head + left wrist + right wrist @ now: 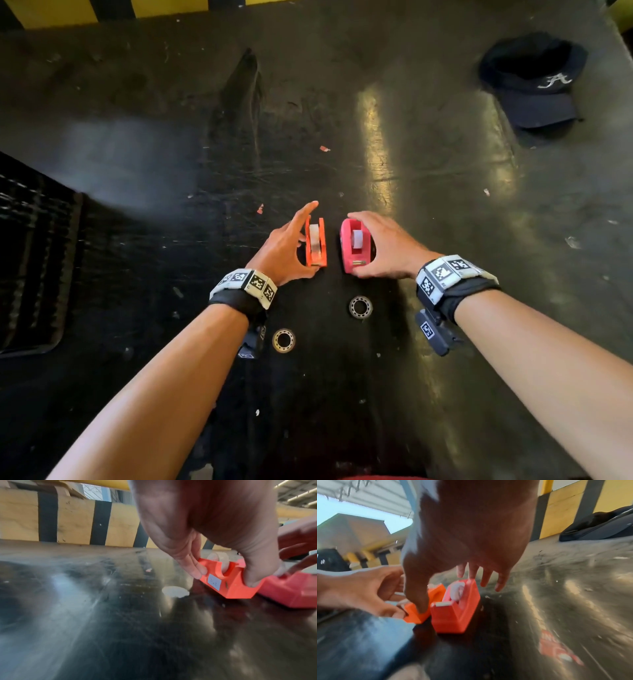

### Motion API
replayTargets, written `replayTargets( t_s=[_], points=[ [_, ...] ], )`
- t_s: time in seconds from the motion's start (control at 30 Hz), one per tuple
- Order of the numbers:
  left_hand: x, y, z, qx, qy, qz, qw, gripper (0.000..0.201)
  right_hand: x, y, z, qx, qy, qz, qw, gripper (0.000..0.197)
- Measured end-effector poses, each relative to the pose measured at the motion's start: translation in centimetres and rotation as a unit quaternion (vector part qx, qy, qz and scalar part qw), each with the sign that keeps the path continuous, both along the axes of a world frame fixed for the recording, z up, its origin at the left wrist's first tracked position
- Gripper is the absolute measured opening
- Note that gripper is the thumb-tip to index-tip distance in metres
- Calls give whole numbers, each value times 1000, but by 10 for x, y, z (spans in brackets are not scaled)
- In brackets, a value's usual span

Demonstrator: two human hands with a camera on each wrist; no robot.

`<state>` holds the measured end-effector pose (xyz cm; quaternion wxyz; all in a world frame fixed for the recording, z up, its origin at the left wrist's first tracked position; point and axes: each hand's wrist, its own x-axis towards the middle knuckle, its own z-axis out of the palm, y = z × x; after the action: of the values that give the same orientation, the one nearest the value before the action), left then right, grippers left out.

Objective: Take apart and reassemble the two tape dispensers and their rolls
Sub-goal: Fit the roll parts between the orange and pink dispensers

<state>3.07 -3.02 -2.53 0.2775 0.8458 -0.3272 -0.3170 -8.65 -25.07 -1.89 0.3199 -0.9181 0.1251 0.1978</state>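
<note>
Two tape dispensers stand side by side on the dark table point(445, 308). The orange dispenser point(317, 255) point(228, 586) carries a pale tape roll point(314, 236). My left hand point(291, 246) holds it, fingers point(195, 568) along its left side and thumb on the near end, the index finger pointing past it. The red dispenser point(349, 255) point(453, 616) holds a white roll point(357, 238). My right hand point(368, 245) arches over it, thumb at the near end and fingers point(485, 580) hanging over the far end.
Two metal bearing rings point(360, 307) point(283, 340) lie on the table just behind my wrists. A dark cap point(534, 82) sits far right. A black crate point(34, 257) is at the left. A yellow-and-black barrier point(68, 520) lines the far edge.
</note>
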Motion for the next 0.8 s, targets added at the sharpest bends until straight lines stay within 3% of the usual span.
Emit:
replayTargets(
  t_s=[0.1,0.2,0.37,0.43,0.53,0.57,0.8],
  points=[
    [-4,1,-10,15,-8,-2,1000,129,-4,0,-13,-30,11,30,999,129],
    [-7,2,-14,29,-21,1,999,131,-7,1,-19,-59,-1,21,998,126],
    [-12,5,-2,23,-25,9,999,144,-13,6,-11,-30,-37,-26,999,124],
    [-16,6,12,-25,-57,21,998,126,-16,7,-2,-29,-56,-28,998,121],
    [-25,-1,40,-92,-149,-2,985,67,-21,13,11,-19,-85,-25,996,121],
    [-28,-5,50,-92,-166,-17,982,56,-23,17,15,-14,-92,-23,995,121],
    [-45,-18,74,35,-198,-65,977,57,-35,35,34,-21,-116,-8,993,121]
  ],
)
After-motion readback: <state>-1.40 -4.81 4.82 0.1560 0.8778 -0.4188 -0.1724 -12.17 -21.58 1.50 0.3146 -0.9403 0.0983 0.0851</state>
